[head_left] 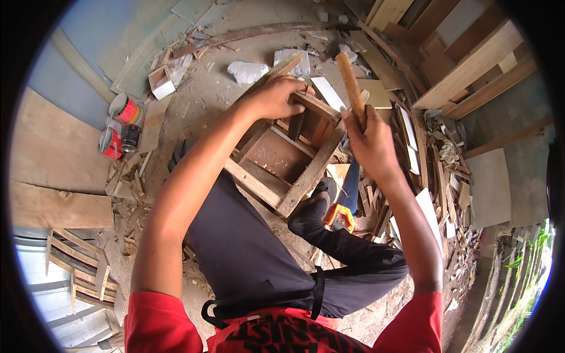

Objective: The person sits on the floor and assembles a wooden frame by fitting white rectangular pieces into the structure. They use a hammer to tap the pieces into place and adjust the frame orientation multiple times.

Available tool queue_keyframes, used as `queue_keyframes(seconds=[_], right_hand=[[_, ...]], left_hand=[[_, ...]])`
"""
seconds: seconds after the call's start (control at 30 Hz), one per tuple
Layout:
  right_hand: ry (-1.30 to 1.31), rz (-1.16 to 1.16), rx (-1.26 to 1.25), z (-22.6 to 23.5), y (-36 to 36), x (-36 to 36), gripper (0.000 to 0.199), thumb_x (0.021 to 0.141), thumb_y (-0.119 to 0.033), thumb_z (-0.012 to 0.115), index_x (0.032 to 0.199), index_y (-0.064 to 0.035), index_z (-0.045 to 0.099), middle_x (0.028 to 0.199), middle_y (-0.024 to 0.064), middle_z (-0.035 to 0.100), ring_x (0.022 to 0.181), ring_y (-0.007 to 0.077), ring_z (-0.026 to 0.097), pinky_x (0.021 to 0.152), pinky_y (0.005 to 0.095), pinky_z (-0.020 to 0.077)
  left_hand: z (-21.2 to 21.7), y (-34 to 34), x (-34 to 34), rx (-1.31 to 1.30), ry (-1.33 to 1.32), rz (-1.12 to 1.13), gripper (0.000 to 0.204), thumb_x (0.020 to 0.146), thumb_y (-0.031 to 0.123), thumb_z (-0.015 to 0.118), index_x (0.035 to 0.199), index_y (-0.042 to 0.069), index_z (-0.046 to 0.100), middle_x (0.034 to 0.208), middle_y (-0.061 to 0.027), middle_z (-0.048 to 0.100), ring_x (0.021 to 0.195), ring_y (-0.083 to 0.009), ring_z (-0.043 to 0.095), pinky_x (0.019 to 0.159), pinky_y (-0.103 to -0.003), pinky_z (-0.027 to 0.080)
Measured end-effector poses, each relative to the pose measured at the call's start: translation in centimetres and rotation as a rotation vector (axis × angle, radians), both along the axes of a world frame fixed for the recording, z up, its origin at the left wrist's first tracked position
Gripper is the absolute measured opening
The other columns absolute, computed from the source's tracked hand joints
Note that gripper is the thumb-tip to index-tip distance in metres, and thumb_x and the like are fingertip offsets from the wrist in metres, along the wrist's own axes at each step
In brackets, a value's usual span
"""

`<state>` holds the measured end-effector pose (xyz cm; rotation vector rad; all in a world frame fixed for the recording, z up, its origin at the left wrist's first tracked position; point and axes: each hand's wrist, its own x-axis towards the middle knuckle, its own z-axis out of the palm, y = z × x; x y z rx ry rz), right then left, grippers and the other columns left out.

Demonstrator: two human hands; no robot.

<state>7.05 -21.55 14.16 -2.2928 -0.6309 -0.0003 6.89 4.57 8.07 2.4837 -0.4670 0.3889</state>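
A wooden box-like frame (312, 182) with open sides and a brown panel inside stands tilted between my legs. My left hand (273, 97) is closed around its far upper end, fingers curled over the rail. In my right hand (372, 144) is a round wooden stick (351, 85), like a tool handle, pointing up and away. Whether a tool head is attached to it I cannot tell. This hand is beside the frame's right upper corner. A handsaw (341, 216) with an orange handle and blue blade lies by my shoe, right of the frame.
Paint cans (123, 110) and a small white box (160, 82) are at the left. White broken blocks (248, 72) lie beyond the frame. Stacked planks (465, 65) fill the far right, with wood scraps (453, 188) below. A slatted wooden piece (82, 267) is at the lower left.
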Motion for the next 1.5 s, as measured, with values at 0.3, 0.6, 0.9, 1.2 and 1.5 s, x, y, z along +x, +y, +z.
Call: queue_keyframes(seconds=[0.3,0.6,0.9,1.2,1.5], right_hand=[[-0.017,0.002,0.057,-1.9,1.0,-0.2,0.047,0.092,-0.038,0.069,0.095,0.0072,0.058,0.068,0.02,0.059,0.061,0.0232,0.053,0.062,0.0405,0.0465],[-0.025,0.009,0.044,-2.6,0.9,0.4,0.043,0.092,-0.035,0.07,0.099,0.0062,0.06,0.075,0.0168,0.064,0.069,0.0194,0.059,0.069,0.0364,0.0488],[0.081,-0.006,0.082,-1.7,1.3,-0.1,0.042,0.09,-0.033,0.069,0.098,0.0074,0.059,0.077,0.0235,0.065,0.075,0.0334,0.068,0.07,0.042,0.0497],[0.007,0.019,0.073,-1.9,1.8,0.1,0.041,0.09,-0.032,0.069,0.099,0.0073,0.059,0.077,0.0234,0.066,0.074,0.0356,0.068,0.07,0.0417,0.0505],[0.037,0.006,0.065,-1.8,2.0,0.0,0.042,0.09,-0.033,0.07,0.099,0.0065,0.058,0.077,0.0226,0.066,0.074,0.0338,0.069,0.071,0.0408,0.0506]], left_hand=[[0.3,1.3,2.2,0.358,-0.065,-0.014,0.041,0.071,0.02,0.082,0.106,0.007,0.064,0.111,-0.0075,0.065,0.111,-0.0287,0.06,0.097,-0.041,0.042],[-0.5,0.8,1.5,0.351,-0.09,0.027,0.057,0.064,0.026,0.087,0.112,0.009,0.061,0.119,-0.0042,0.062,0.118,-0.024,0.057,0.101,-0.04,0.038],[0.3,0.7,2.0,0.339,0.034,0.048,0.05,0.063,0.02,0.087,0.107,0.008,0.067,0.116,-0.0051,0.066,0.115,-0.0239,0.06,0.099,-0.038,0.041],[0.6,1.0,2.6,0.322,0.002,-0.015,0.046,0.065,0.021,0.087,0.104,0.009,0.067,0.109,-0.0066,0.067,0.109,-0.0286,0.062,0.095,-0.041,0.045],[0.6,1.1,3.0,0.261,0.008,-0.076,0.044,0.064,0.021,0.088,0.1,0.009,0.065,0.108,-0.0075,0.066,0.108,-0.0298,0.062,0.093,-0.041,0.045]])
